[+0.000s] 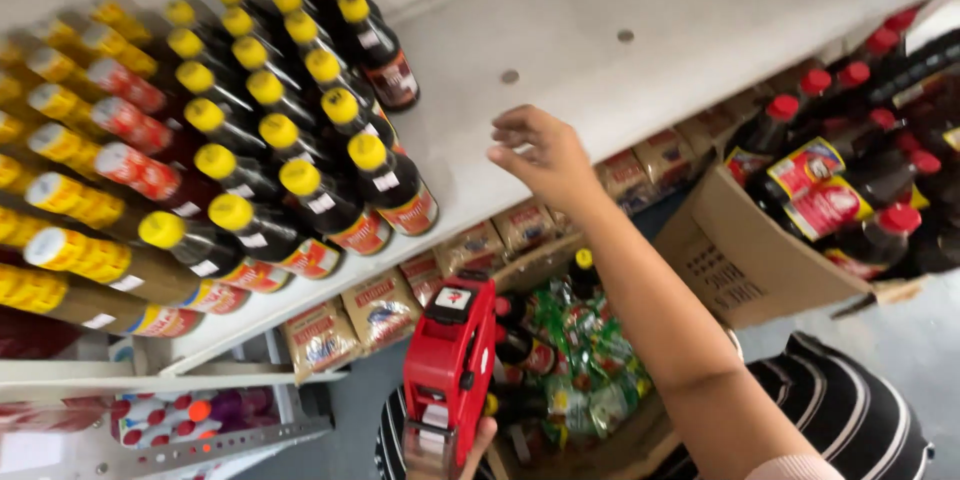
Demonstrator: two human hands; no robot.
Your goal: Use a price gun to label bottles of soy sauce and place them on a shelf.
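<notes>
My right hand (540, 155) reaches up over the white shelf (640, 30), fingers loosely curled and holding nothing. It hovers just right of the front row of dark sauce bottles with yellow caps (385, 185). My left hand (480, 437) shows only its fingertips at the bottom edge, gripping a red price-label gun (448, 365) that points up toward the shelf edge. To the left of the dark bottles, more bottles with yellow caps and red or yellow labels (110, 165) fill the shelf.
A cardboard box (735, 255) of dark bottles with red caps sits at the right. Brown packets (380, 308) line the shelf below. Under them a box holds green packets and bottles (575, 365). My striped clothing (850, 410) shows at the bottom right.
</notes>
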